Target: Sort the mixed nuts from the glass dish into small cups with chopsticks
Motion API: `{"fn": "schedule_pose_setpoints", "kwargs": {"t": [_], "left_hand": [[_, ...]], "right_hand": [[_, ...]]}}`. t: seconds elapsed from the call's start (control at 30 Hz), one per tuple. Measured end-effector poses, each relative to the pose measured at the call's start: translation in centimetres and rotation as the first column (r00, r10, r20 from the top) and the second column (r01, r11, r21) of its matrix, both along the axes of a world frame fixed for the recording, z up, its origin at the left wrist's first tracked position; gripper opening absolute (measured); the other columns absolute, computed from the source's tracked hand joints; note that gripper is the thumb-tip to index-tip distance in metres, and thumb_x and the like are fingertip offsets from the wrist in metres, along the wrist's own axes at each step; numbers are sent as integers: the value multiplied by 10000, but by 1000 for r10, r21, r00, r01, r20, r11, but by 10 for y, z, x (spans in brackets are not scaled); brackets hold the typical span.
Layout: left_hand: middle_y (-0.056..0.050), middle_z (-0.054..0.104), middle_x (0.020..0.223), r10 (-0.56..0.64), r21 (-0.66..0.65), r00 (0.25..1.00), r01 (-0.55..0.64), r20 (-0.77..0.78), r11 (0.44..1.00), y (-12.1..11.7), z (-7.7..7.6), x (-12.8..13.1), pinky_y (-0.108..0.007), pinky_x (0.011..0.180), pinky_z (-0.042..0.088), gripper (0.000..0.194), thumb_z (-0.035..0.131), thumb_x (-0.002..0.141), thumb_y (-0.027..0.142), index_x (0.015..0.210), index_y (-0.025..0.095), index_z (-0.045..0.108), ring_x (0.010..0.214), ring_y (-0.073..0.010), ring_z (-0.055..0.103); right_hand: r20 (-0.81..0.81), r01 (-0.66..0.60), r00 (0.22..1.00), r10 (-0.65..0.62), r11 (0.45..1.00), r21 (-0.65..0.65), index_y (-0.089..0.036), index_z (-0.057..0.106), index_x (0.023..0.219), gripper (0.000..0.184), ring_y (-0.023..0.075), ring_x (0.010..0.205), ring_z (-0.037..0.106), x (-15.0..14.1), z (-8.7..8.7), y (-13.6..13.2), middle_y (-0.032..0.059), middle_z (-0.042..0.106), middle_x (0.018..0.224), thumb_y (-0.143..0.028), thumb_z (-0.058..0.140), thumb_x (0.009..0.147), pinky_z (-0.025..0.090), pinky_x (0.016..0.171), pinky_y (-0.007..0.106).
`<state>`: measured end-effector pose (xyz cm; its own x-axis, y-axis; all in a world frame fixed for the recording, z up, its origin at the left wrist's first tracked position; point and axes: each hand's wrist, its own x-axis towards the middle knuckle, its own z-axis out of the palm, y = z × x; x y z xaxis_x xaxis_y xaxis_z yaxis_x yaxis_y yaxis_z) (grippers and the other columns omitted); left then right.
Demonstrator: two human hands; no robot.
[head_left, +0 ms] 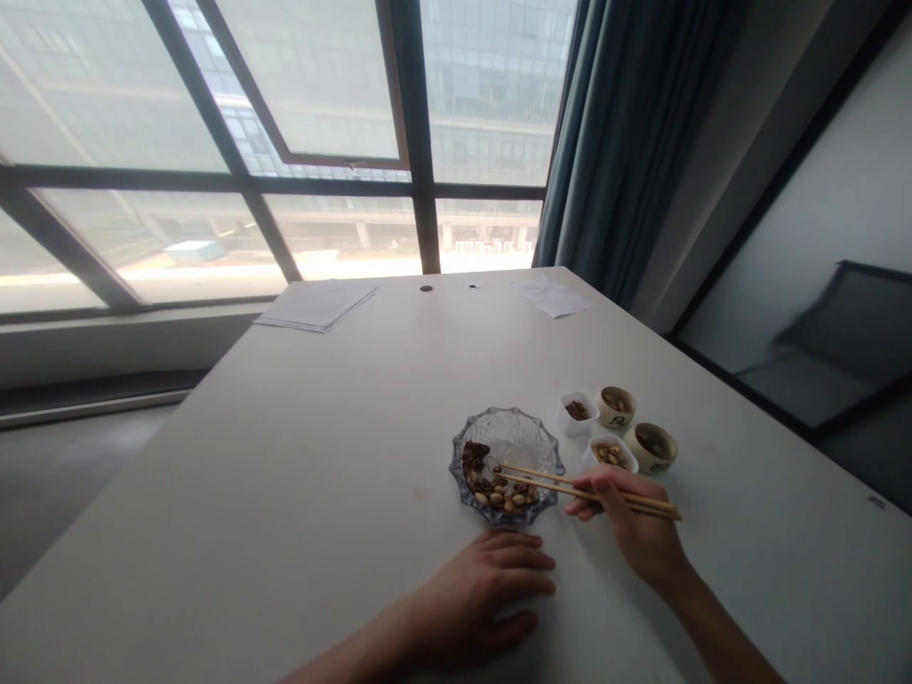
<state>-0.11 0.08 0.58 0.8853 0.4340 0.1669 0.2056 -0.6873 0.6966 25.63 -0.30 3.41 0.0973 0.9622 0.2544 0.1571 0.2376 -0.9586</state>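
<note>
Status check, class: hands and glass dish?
Right hand holds chopsticks, tips over glass dish of nuts. Left hand flat on table. Nothing in way.

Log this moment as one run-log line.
right hand: holds chopsticks over nuts in glass dish | left hand: flat on table

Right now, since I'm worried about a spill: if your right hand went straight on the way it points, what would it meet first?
Probably the glass dish. The right hand points along the chopsticks, whose tips lie over the dish, though their height above it is unclear.
</note>
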Motion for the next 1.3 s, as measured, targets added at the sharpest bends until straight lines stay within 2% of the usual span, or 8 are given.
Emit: {"fn": "schedule_pose_setpoints", "kwargs": {"t": [0.13,0.33,0.57,1.13,1.3], "left_hand": [[-64,685,1464,0,4,1000,0,-2,1000,0,1,0,-455,1238,408,390,678,949,253,1338,276,677,1434,-297,569],[-74,687,1459,-7,9,1000,7,11,1000,0,0,0,-463,1236,412,398,675,950,250,1348,270,674,1423,-303,578],[-47,688,1463,6,6,1000,-5,-10,1000,-1,-1,0,-444,1245,403,408,699,936,245,1341,285,675,1444,-285,561],[-37,685,1467,7,12,1000,-7,-21,1000,-1,-1,-1,-411,1246,397,397,696,934,253,1330,281,672,1449,-265,555],[-31,682,1471,3,23,1000,-2,-29,1000,0,-1,0,-405,1248,394,403,694,934,248,1334,286,661,1452,-257,552]], "right_hand": [[-40,4,999,-4,1000,-10,-171,811,854,444,257,620,806,-4,-3,1,109,818,734,-576,674,971,684,567,320],[-82,100,991,-105,993,-64,-167,814,822,493,292,600,806,-5,-8,2,124,814,711,-642,714,914,697,561,357],[-44,122,991,-125,990,-63,-166,803,831,480,251,553,786,3,-10,-4,114,800,666,-621,694,939,669,540,303],[-46,171,984,-173,984,-45,-170,817,810,461,267,591,797,5,-22,-9,119,809,706,-595,698,946,673,555,315],[-45,163,985,-166,984,-67,-163,810,821,465,244,562,787,4,-23,-8,114,801,673,-595,696,949,663,547,288]]}}
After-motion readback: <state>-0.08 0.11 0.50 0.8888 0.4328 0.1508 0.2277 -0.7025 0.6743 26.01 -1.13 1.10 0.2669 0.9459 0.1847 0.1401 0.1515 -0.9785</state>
